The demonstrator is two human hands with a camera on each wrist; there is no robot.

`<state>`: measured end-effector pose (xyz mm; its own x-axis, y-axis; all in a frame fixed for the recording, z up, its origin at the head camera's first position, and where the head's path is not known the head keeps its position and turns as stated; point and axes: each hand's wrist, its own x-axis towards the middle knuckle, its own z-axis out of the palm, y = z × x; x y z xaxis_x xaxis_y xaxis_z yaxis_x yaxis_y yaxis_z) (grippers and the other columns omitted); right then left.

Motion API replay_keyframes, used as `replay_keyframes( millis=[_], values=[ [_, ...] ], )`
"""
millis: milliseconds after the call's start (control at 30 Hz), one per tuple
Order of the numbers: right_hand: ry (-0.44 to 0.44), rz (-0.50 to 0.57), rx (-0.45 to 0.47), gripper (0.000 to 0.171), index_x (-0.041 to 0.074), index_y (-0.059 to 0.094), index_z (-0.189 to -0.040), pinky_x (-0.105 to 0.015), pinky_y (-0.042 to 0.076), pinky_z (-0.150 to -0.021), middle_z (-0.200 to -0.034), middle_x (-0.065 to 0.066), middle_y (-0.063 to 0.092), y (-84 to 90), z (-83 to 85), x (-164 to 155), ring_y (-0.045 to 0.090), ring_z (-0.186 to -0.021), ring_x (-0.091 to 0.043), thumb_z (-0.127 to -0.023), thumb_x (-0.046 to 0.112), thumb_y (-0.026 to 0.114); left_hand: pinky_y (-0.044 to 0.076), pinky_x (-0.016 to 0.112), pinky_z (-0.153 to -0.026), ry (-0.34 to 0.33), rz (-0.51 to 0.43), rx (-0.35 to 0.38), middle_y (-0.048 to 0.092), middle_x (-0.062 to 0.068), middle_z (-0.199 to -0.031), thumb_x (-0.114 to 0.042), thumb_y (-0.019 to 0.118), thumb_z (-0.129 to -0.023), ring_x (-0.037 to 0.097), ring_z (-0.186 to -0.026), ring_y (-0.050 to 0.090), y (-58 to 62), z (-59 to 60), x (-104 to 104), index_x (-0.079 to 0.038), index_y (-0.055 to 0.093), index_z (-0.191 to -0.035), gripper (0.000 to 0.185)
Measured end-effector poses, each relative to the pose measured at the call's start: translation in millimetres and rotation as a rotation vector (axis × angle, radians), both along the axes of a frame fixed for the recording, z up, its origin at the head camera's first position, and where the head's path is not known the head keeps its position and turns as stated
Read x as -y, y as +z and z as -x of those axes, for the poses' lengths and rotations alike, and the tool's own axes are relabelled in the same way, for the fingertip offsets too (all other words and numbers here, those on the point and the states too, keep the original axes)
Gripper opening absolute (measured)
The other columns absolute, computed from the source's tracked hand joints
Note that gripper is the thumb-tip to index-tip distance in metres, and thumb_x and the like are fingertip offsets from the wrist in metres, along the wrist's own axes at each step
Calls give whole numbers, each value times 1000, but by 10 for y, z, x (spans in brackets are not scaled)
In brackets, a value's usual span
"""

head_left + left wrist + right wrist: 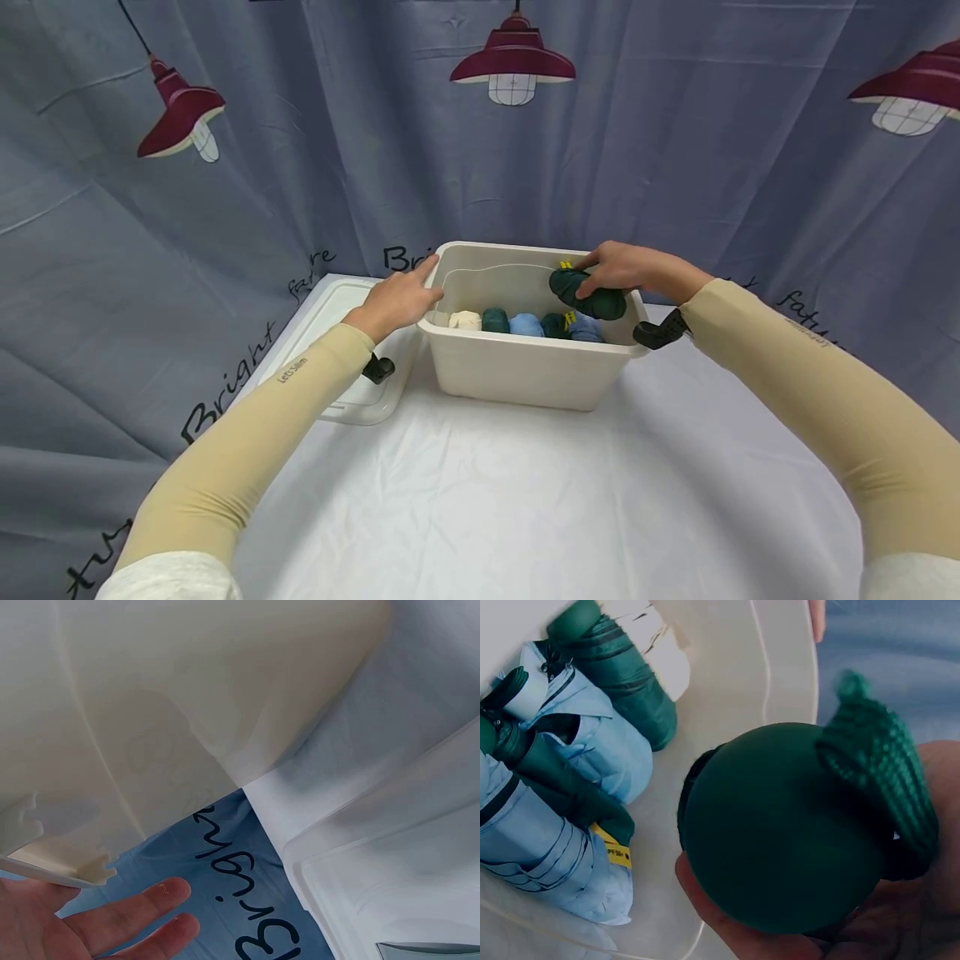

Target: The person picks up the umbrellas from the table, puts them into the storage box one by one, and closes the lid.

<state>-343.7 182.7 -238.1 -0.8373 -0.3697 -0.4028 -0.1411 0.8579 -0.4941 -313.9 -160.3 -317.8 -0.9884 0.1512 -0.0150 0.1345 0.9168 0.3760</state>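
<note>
Backdrop: a grey-blue curtain (675,167) hangs behind the whole scene, printed with dark red hanging lamps and black lettering.
Table: a surface under a white cloth (525,500) fills the lower part of the head view.
Arms: both forearms wear tan sleeves and reach forward from the bottom corners toward the middle of the table.
Bin: an open cream plastic bin (517,367) stands at the far middle of the table, its rim facing up.
Lid: a clear plastic lid (330,333) lies flat on the cloth just left of the bin, partly under the left forearm.
Bin contents: a row of rolled, folded umbrellas (525,323) lies along the bottom of the bin, one cream, some dark green, some light blue; one has a yellow tag. The right wrist view shows them packed side by side against the bin wall.
Left hand: the left hand (397,300) rests on the bin's left rim, fingers straight and relaxed, grasping nothing. In the left wrist view the fingertips (169,892) hang past the rim's edge over the curtain's lettering.
Right hand: the right hand (622,268) is over the bin's far right corner, fingers curled around a dark green folded umbrella.
Dark green folded umbrella: the dark green folded umbrella (587,293) is held just above the row, inside the bin's opening near the right wall. The right wrist view shows its rounded end and a green knitted strap against the palm.
</note>
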Motion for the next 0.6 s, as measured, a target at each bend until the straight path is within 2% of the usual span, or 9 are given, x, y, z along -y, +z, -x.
replay_keyframes(
  millis=[100, 300, 600],
  values=[
    [16, -20, 30, 67, -3, 40, -152, -31, 59, -76, -140, -30, 48, -25, 50, 39, 67, -94, -21, -94, 21, 65, 50, 48, -82, 3, 2, -6, 59, 18, -141, -47, 42, -99, 30, -95, 65, 7, 0, -2, -28, 11, -164, 75],
    [76, -27, 108, 63, -5, 42, -149, -35, 59, -81, -142, -29, 48, -128, 146, 128, 68, -99, -21, -95, 17, 63, 50, 50, -87, 5, -1, 1, 56, 18, -145, -47, 42, -99, 31, -101, 65, 4, -10, 8, -28, 10, -164, 74],
    [107, -88, 162, 53, -5, 52, -141, -34, 59, -81, -132, -23, 57, -200, 272, 275, 66, -93, -18, -94, 17, 62, 50, 50, -86, 2, -3, -1, 55, 17, -146, -47, 42, -99, 30, -100, 65, -4, -2, -3, -28, 10, -164, 74]
  ],
)
